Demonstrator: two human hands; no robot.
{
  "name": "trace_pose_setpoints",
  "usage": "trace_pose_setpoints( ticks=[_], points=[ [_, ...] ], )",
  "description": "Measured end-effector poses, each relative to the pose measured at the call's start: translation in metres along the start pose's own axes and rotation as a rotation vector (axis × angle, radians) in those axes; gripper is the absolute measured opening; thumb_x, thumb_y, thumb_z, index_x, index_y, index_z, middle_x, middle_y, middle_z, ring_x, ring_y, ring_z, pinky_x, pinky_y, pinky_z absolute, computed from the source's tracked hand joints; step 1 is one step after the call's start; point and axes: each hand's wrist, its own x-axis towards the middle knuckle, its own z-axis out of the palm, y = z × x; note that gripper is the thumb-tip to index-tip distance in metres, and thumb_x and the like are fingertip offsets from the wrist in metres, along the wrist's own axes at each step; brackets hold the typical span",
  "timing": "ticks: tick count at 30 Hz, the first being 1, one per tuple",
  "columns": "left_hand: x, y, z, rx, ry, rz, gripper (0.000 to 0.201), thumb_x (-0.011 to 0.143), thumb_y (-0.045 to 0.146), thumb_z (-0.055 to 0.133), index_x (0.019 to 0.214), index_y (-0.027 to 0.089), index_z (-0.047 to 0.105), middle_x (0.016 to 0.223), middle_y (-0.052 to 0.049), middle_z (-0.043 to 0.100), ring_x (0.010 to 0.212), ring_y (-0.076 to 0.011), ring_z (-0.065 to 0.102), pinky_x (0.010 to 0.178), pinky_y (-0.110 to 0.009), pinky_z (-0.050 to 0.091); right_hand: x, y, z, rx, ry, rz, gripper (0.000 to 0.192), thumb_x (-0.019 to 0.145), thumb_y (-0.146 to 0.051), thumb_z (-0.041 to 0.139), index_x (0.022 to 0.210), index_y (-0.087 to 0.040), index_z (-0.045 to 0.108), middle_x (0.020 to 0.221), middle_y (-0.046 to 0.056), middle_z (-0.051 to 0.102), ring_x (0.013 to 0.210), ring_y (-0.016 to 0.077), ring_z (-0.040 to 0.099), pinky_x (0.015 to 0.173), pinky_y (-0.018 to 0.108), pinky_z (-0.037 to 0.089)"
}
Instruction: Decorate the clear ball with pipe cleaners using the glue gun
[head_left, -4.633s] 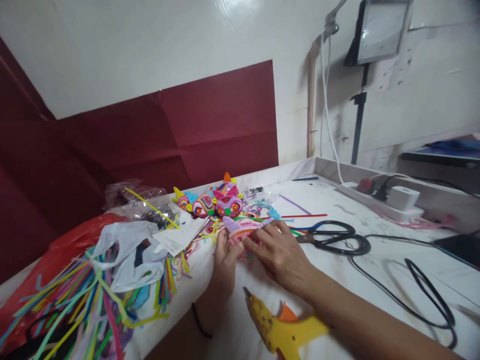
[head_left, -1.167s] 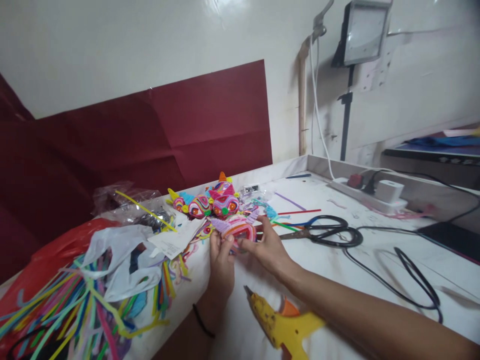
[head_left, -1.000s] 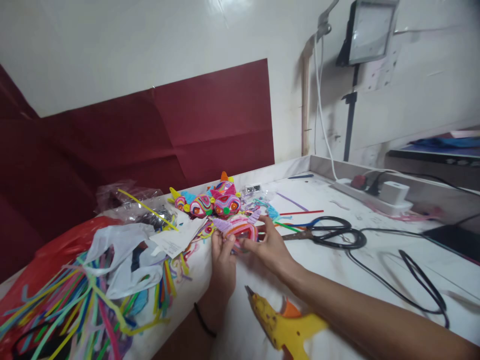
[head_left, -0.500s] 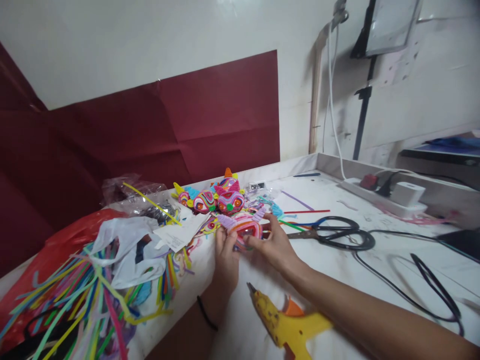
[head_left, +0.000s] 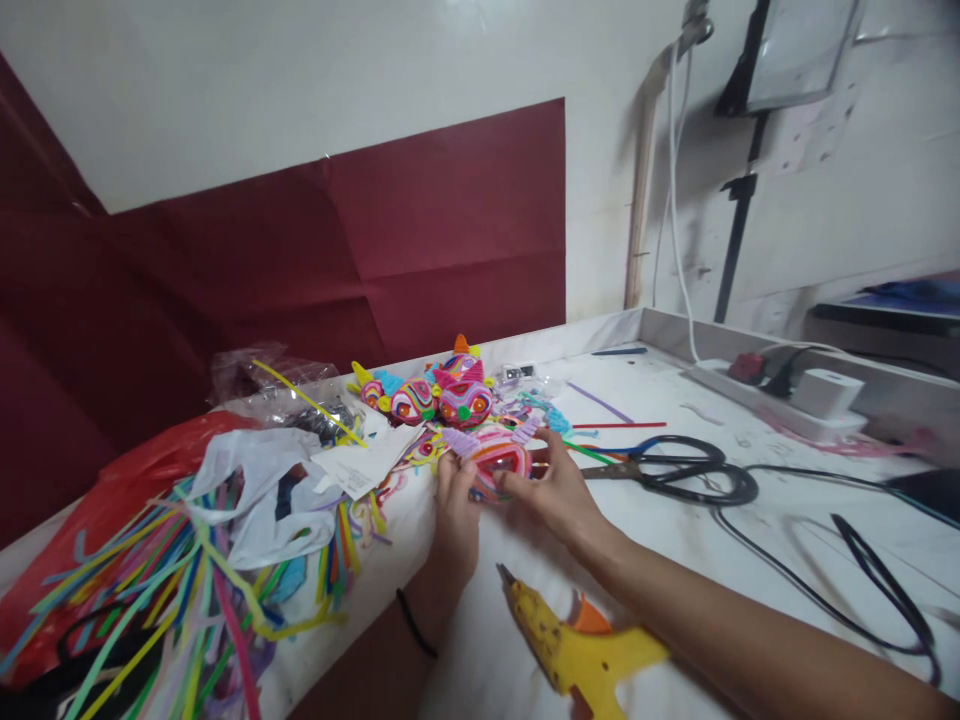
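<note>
Both my hands hold one small coiled pipe-cleaner piece [head_left: 497,455], pink and orange with lilac ears, just above the white table [head_left: 675,560]. My left hand [head_left: 456,515] pinches its left side. My right hand [head_left: 556,489] grips its right side, fingers curled round the rim. Just behind it lie three finished coiled figures [head_left: 439,395] in pink, blue and yellow.
A yellow glue gun [head_left: 574,650] lies near my right forearm. Black scissors [head_left: 679,472] and black cables [head_left: 840,560] lie to the right, a power strip [head_left: 780,395] at the back. Loose pipe cleaners [head_left: 172,610] and plastic bags [head_left: 255,490] crowd the left.
Earlier the piece lay flatter under my right hand; since then both hands have tilted it up so its hollow shows. The view has shifted slightly.
</note>
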Motion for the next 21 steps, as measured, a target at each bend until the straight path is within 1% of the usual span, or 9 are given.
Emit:
trace_pose_setpoints(
  ticks=[3,9,14,17,19,21],
  points=[
    [-0.002,0.005,0.002,-0.003,-0.035,-0.046,0.029,0.086,0.036,0.061,0.112,0.024,0.06,0.107,-0.009,0.067,0.103,-0.0266,0.065,0.091,-0.039,0.052,-0.001,-0.002,0.0,0.003,0.008,0.006,0.095,0.054,-0.044,0.078,0.137,-0.016,0.041,0.094,0.005,0.065,0.086,0.0265,0.065,0.072,0.037,0.051],
    [-0.001,0.015,0.005,0.099,-0.014,-0.046,0.03,0.08,0.036,0.066,0.106,0.022,0.059,0.105,-0.008,0.068,0.102,-0.0263,0.065,0.09,-0.037,0.051,-0.003,-0.004,0.001,0.009,0.006,0.01,0.091,0.055,-0.043,0.077,0.135,-0.019,0.042,0.095,0.003,0.066,0.087,0.0254,0.065,0.073,0.035,0.051],
    [-0.001,0.014,0.006,0.034,0.017,-0.105,0.034,0.079,0.036,0.067,0.108,0.022,0.059,0.107,-0.009,0.067,0.105,-0.0266,0.065,0.09,-0.038,0.052,-0.005,-0.008,0.0,-0.002,0.0,0.011,0.088,0.055,-0.043,0.077,0.133,-0.019,0.043,0.088,0.0,0.065,0.08,0.0237,0.064,0.069,0.034,0.05],
    [0.001,0.013,0.006,-0.034,0.001,-0.118,0.034,0.078,0.036,0.067,0.109,0.023,0.06,0.107,-0.009,0.068,0.102,-0.0275,0.066,0.085,-0.038,0.054,-0.003,-0.012,-0.003,0.019,-0.032,0.031,0.09,0.053,-0.043,0.079,0.133,-0.019,0.044,0.09,0.0,0.064,0.078,0.0228,0.064,0.066,0.034,0.049],
    [0.003,0.012,0.005,-0.079,-0.013,-0.142,0.035,0.078,0.037,0.067,0.109,0.024,0.059,0.108,-0.009,0.068,0.098,-0.0275,0.068,0.081,-0.039,0.055,0.001,-0.015,-0.006,0.066,-0.041,0.057,0.082,0.054,-0.044,0.079,0.126,-0.019,0.048,0.089,0.0,0.063,0.075,0.022,0.065,0.064,0.033,0.049],
    [0.004,0.013,0.004,-0.101,-0.023,-0.161,0.036,0.077,0.037,0.069,0.11,0.024,0.058,0.11,-0.009,0.068,0.097,-0.027,0.068,0.079,-0.038,0.056,0.004,-0.018,-0.009,0.106,-0.035,0.08,0.071,0.056,-0.045,0.077,0.117,-0.018,0.052,0.082,-0.002,0.061,0.07,0.0207,0.064,0.063,0.033,0.048]
  ],
)
